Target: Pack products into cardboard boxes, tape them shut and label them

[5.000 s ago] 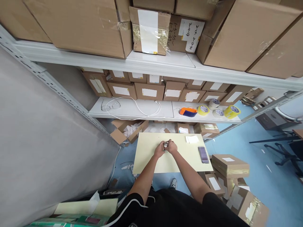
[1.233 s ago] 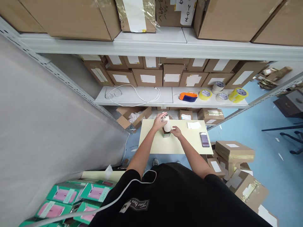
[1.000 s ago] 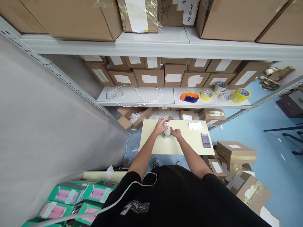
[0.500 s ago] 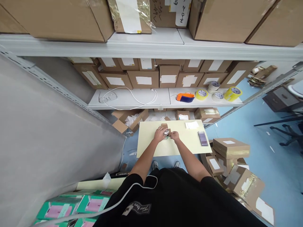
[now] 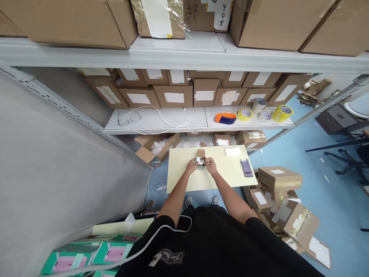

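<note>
A small cardboard box (image 5: 201, 153) with its lid flap raised stands on the pale yellow board (image 5: 178, 179). Inside it shows something silvery and white, too small to name; a greenish strip runs along the near side. My left hand (image 5: 191, 166) has its fingers curled against the left side of the box. At the right side, my right hand (image 5: 211, 165) pinches the edge or side flap there. To the right on the board lie white papers (image 5: 233, 151) and a blurred purple item (image 5: 246, 168).
Ahead, a shelf (image 5: 173, 122) carries a white cable, glasses, an orange-and-blue tape dispenser (image 5: 225, 118) and several tape rolls (image 5: 245, 114). An open carton (image 5: 155, 148) sits low at the left. Stacked cartons (image 5: 279, 179) are on the right; green-and-pink boxes (image 5: 67, 262) lie behind left.
My left hand has come off the silvery thing and down to the box's left side. The silvery thing now sits within the box. My right hand stays at the right side.
</note>
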Demonstrator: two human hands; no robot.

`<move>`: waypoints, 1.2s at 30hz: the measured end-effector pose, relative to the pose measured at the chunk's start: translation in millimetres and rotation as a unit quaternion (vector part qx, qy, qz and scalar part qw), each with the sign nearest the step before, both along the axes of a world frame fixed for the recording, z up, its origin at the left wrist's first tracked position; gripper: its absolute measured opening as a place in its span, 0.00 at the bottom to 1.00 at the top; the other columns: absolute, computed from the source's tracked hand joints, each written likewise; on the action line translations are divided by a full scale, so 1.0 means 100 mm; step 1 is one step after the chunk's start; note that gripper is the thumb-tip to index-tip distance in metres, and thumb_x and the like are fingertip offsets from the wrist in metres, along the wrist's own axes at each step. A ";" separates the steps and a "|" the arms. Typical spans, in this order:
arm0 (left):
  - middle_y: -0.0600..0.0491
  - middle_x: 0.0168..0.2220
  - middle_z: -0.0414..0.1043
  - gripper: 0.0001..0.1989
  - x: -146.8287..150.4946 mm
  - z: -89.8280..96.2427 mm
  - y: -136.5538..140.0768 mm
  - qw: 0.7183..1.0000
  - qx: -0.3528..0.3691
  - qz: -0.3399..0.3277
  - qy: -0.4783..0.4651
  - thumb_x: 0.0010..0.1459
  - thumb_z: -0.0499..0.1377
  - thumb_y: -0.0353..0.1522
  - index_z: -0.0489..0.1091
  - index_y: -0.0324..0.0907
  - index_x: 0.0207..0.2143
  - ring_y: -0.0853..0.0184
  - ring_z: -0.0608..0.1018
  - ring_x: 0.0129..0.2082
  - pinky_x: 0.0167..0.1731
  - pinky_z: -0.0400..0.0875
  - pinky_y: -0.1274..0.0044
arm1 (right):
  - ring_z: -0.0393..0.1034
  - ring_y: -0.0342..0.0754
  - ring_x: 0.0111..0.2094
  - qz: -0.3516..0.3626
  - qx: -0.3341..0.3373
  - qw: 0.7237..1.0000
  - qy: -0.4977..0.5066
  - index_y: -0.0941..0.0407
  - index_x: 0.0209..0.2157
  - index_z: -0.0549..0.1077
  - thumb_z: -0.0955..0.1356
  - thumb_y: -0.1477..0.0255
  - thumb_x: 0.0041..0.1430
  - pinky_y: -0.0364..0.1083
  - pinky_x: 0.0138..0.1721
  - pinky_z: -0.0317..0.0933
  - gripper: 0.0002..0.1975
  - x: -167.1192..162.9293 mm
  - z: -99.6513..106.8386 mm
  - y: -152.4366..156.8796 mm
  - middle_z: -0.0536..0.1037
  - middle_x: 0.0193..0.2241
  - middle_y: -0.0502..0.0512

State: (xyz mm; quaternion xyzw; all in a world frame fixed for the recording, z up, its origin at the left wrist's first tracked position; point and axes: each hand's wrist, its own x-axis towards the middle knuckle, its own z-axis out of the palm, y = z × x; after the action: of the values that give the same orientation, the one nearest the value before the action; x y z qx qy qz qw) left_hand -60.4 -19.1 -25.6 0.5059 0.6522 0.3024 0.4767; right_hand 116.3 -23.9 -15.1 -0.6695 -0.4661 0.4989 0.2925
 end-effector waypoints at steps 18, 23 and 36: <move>0.44 0.64 0.66 0.15 -0.15 -0.01 0.06 0.988 0.098 -0.112 -0.034 0.52 0.66 0.27 0.78 0.43 0.44 0.56 0.75 0.61 0.60 0.71 0.64 | 0.79 0.51 0.43 -0.012 0.047 0.999 -0.003 0.52 0.34 0.73 0.74 0.66 0.50 0.51 0.50 0.72 0.10 0.05 -0.09 0.00 0.83 0.37 0.52; 0.46 0.65 0.67 0.16 -0.15 -0.04 0.09 0.982 0.126 -0.138 0.011 0.54 0.65 0.25 0.79 0.45 0.46 0.56 0.73 0.64 0.62 0.70 0.64 | 0.78 0.49 0.38 -0.020 0.035 0.998 -0.058 0.51 0.35 0.73 0.75 0.69 0.50 0.50 0.46 0.72 0.11 0.01 -0.12 0.00 0.81 0.35 0.49; 0.42 0.62 0.73 0.34 -0.05 -0.28 0.02 0.998 0.002 -0.001 -0.070 0.58 0.65 0.34 0.66 0.44 0.67 0.57 0.80 0.56 0.55 0.75 0.66 | 0.75 0.54 0.52 -0.061 -0.036 0.993 0.095 0.52 0.58 0.72 0.72 0.68 0.52 0.54 0.54 0.68 0.29 -0.10 -0.25 -0.08 0.81 0.52 0.58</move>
State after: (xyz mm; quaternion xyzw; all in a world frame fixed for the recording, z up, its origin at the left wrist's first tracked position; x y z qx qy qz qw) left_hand -65.0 -17.2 -53.6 0.4850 0.6162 0.3376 0.5207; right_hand 106.0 -32.2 -40.2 -0.6559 -0.3764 0.5582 0.3414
